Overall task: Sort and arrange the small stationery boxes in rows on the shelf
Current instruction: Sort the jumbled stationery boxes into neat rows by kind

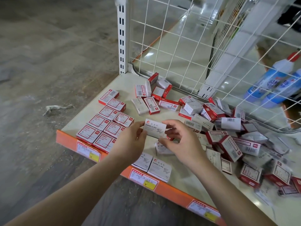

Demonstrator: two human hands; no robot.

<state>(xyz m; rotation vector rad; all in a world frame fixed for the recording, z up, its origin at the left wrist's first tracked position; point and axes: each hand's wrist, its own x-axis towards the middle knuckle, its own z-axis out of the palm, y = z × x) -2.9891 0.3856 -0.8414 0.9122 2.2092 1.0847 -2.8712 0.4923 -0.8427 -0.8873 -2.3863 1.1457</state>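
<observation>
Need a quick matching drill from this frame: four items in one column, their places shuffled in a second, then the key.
Items
1. held paper clips box
2. red-bordered box rows
3. unsorted box pile
4. blue bottles

Places
A. behind the wire grid, far right
B. near the shelf's left front corner
C. between left hand and right hand
D. heaped on the shelf's right side

Pairs: 1-C, 2-B, 3-D, 4-A

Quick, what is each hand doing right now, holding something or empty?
Left hand: pinches the left end of the white paper clips box.
Right hand: pinches the right end of the same box.
</observation>
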